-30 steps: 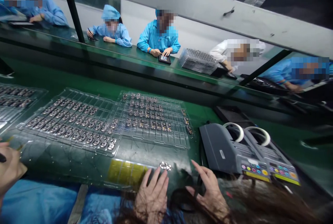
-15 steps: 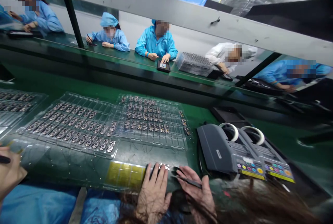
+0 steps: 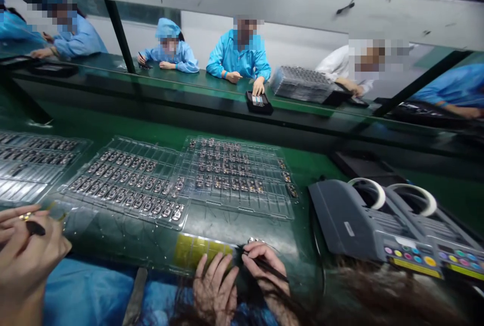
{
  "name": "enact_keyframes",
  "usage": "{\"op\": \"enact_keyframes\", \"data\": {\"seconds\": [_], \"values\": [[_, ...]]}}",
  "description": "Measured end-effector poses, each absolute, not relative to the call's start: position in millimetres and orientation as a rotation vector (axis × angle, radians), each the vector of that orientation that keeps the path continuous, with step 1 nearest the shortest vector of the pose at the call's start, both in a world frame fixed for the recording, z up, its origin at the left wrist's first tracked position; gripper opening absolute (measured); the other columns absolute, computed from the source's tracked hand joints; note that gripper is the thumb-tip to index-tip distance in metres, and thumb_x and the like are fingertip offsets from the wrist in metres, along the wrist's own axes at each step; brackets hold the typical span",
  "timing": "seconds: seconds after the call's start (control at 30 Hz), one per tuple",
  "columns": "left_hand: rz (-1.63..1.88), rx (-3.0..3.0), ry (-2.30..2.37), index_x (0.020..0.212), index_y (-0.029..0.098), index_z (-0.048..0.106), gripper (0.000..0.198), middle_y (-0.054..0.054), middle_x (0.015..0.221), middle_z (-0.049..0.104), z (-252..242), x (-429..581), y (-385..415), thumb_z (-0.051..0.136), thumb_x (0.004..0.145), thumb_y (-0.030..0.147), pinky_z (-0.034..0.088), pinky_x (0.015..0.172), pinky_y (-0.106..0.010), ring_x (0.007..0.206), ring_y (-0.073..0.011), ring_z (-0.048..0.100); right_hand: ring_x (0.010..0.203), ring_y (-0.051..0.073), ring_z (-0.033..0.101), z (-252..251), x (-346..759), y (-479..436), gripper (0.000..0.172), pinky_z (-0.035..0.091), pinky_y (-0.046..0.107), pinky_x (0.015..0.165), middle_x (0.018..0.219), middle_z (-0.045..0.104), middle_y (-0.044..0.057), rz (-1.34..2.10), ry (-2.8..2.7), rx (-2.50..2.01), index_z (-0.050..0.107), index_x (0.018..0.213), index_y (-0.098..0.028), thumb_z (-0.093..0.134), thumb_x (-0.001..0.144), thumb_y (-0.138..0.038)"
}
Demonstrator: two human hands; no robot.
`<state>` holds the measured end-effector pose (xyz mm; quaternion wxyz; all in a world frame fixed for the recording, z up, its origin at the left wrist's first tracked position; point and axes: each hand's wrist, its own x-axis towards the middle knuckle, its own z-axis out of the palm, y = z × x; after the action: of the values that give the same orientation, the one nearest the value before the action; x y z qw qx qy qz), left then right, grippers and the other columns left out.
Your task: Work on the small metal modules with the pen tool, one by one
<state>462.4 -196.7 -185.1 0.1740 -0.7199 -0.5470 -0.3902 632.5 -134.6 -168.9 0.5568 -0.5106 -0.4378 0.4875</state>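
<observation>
My left hand (image 3: 215, 288) lies with its fingers apart on the lower right edge of a sheet of yellow film pieces (image 3: 194, 249). Just to its right, my right hand (image 3: 270, 260) is closed around black tweezers (image 3: 271, 270), whose tips point left toward the film. A small circuit board (image 3: 255, 240) shows partly behind the fingers of my right hand. Beyond my hands, a clear plastic tray (image 3: 227, 206) holds rows of small circuit boards, and a second clear tray (image 3: 124, 211) of boards lies to its left. Dark hair hides part of both wrists.
Two grey tape dispensers (image 3: 348, 225) with white rolls stand at right, a black tray (image 3: 363, 164) behind them. Another tray of boards (image 3: 30, 184) lies far left. A co-worker's hands (image 3: 34, 250) are at the left edge. Several co-workers sit across the bench under a shelf (image 3: 287, 3).
The view has shifted, so the scene sits farther right. My left hand has moved left off the small board onto the yellow film. My right hand has closed around the tweezers and turned toward the film.
</observation>
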Motion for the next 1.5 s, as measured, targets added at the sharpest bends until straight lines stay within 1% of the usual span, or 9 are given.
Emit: {"op": "enact_keyframes", "data": {"seconds": [0.13, 0.53, 0.87, 0.97, 1.07, 1.13, 1.2, 1.4, 1.5], "values": [[-1.130, -2.072, -1.545, 0.111, 0.035, 0.087, 0.047, 0.010, 0.119, 0.091, -181, 466, -188, 0.040, 0.113, 0.036, 0.015, 0.150, -0.028, 0.175, -0.0019, 0.027, 0.086, 0.023, 0.079, -188, 635, -139, 0.020, 0.064, 0.033, 0.083, 0.089, 0.084, 0.003, 1.015, -1.177, -1.307, 0.082, 0.071, -0.032, 0.098, 0.075, -0.042], [-0.986, -2.095, -1.581, 0.112, 0.043, 0.090, 0.045, 0.015, 0.128, 0.087, -196, 467, -197, 0.045, 0.107, 0.041, 0.013, 0.150, -0.030, 0.177, -0.0057, 0.025, 0.073, 0.025, 0.080, -184, 635, -139, 0.021, 0.065, 0.034, 0.070, 0.076, 0.082, 0.002, 0.999, -1.237, -1.337, 0.079, 0.066, -0.033, 0.093, 0.079, -0.043], [-1.036, -2.075, -1.602, 0.111, 0.042, 0.090, 0.048, 0.012, 0.118, 0.090, -191, 468, -194, 0.042, 0.109, 0.041, 0.015, 0.149, -0.027, 0.176, -0.0020, 0.025, 0.069, 0.023, 0.080, -172, 634, -137, 0.021, 0.065, 0.031, 0.065, 0.074, 0.082, 0.002, 1.015, -1.237, -1.322, 0.079, 0.064, -0.032, 0.092, 0.077, -0.042], [-1.057, -2.090, -1.591, 0.116, 0.042, 0.089, 0.045, 0.012, 0.122, 0.090, -196, 467, -197, 0.045, 0.108, 0.041, 0.018, 0.147, -0.026, 0.173, -0.0019, 0.034, 0.070, 0.022, 0.081, -169, 630, -135, 0.019, 0.066, 0.029, 0.067, 0.074, 0.082, 0.002, 1.008, -1.214, -1.317, 0.080, 0.066, -0.031, 0.092, 0.078, -0.040], [-1.009, -2.122, -1.621, 0.123, 0.041, 0.087, 0.043, 0.010, 0.128, 0.089, -204, 466, -203, 0.048, 0.105, 0.039, 0.029, 0.142, -0.027, 0.150, -0.0110, 0.066, 0.069, 0.021, 0.081, -165, 628, -133, 0.017, 0.066, 0.027, 0.067, 0.071, 0.081, 0.002, 1.005, -1.189, -1.298, 0.081, 0.066, -0.031, 0.092, 0.077, -0.039], [-0.906, -2.155, -1.657, 0.126, 0.040, 0.087, 0.047, 0.009, 0.132, 0.088, -207, 466, -207, 0.048, 0.102, 0.034, 0.037, 0.136, -0.031, 0.133, -0.0164, 0.076, 0.068, 0.020, 0.081, -164, 627, -133, 0.017, 0.066, 0.026, 0.067, 0.071, 0.082, 0.001, 1.003, -1.181, -1.290, 0.080, 0.065, -0.030, 0.092, 0.076, -0.038], [-0.906, -2.151, -1.654, 0.126, 0.039, 0.086, 0.048, 0.009, 0.132, 0.088, -206, 467, -207, 0.046, 0.101, 0.032, 0.038, 0.135, -0.031, 0.132, -0.0168, 0.076, 0.066, 0.020, 0.081, -163, 627, -133, 0.019, 0.066, 0.027, 0.064, 0.071, 0.082, 0.001, 1.004, -1.174, -1.288, 0.079, 0.063, -0.030, 0.092, 0.074, -0.038], [-1.086, -2.107, -1.607, 0.122, 0.037, 0.086, 0.045, 0.008, 0.122, 0.091, -187, 466, -194, 0.044, 0.110, 0.043, 0.016, 0.148, -0.027, 0.160, -0.0082, 0.054, 0.062, 0.023, 0.077, -162, 623, -136, 0.030, 0.061, 0.031, 0.054, 0.070, 0.081, 0.002, 1.043, -1.118, -1.281, 0.076, 0.061, -0.030, 0.095, 0.075, -0.048], [-1.079, -2.111, -1.597, 0.121, 0.039, 0.086, 0.041, 0.009, 0.119, 0.091, -184, 466, -191, 0.047, 0.109, 0.043, 0.014, 0.148, -0.026, 0.145, -0.0121, 0.067, 0.057, 0.021, 0.073, -158, 623, -136, 0.034, 0.061, 0.032, 0.054, 0.073, 0.080, 0.003, 1.101, -1.044, -1.279, 0.075, 0.064, -0.028, 0.097, 0.075, -0.052]]}}
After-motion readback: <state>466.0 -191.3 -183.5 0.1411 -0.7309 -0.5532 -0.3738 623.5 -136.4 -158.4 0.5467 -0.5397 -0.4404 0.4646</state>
